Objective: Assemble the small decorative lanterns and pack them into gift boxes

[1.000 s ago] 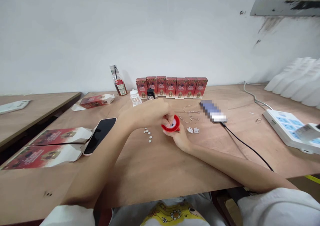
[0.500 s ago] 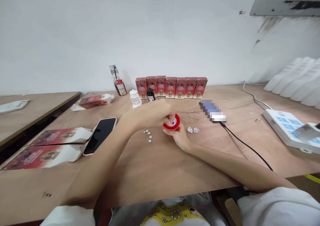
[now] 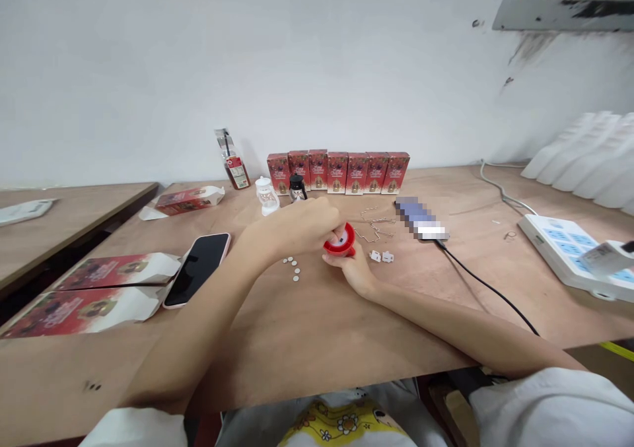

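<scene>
My right hand [image 3: 357,270] is wrapped round a small red lantern [image 3: 348,243], whose round base with a white inside faces up. My left hand [image 3: 319,224] reaches over from the left, its fingers bunched and pressed into that base; whatever they pinch is hidden. Several silvery button cells [image 3: 296,271] lie on the table below my left wrist. To the right of the lantern are two small white plastic pieces [image 3: 381,257]. Thin bent metal wires [image 3: 376,230] lie just behind them. A white lantern [image 3: 267,196] and a black lantern [image 3: 298,187] stand farther back.
Several red printed boxes [image 3: 337,172] stand in a row near the wall, beside a bottle [image 3: 236,170]. Opened boxes [image 3: 94,309] and a phone [image 3: 198,270] lie at left. At right are a pixelated phone [image 3: 421,219] on a black cable and a power strip [image 3: 559,242].
Both hands stay at the red lantern, my left fingers still in its base. The whole view has shifted very slightly; nothing else visibly differs.
</scene>
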The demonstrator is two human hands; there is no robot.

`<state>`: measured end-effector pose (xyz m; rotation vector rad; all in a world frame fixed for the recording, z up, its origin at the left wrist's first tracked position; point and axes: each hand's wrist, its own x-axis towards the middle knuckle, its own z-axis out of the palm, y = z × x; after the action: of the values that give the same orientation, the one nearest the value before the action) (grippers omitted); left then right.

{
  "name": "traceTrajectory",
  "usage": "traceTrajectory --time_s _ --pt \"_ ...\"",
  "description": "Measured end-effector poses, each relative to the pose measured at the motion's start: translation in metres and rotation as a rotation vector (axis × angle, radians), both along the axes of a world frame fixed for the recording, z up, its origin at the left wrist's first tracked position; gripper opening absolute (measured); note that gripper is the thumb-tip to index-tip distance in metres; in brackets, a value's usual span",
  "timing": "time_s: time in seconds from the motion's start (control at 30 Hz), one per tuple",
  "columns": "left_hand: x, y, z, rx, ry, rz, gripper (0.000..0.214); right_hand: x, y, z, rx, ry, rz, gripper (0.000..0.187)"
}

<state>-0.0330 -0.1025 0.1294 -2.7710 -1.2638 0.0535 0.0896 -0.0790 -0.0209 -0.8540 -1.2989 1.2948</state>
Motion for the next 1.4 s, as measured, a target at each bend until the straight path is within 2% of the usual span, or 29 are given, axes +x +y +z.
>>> traceTrajectory --time_s 0.23,0.83,1.4 --pt "0.0018 -0.0001 -0.0006 0.044 0.067 -0.001 0.019 0.0004 -0.0003 -0.0011 0.013 -0.005 0.005 0.048" --pt "0.0059 -0.0039 0.0011 0.129 0.191 -0.034 0.02 0.002 0.0035 -0.0064 0.015 -0.023 0.021 0.031" --pt "0.0088 -0.0031 -0.0005 0.284 0.232 -0.088 0.02 0.0019 0.0068 -0.0093 0.014 -0.031 0.02 0.037"
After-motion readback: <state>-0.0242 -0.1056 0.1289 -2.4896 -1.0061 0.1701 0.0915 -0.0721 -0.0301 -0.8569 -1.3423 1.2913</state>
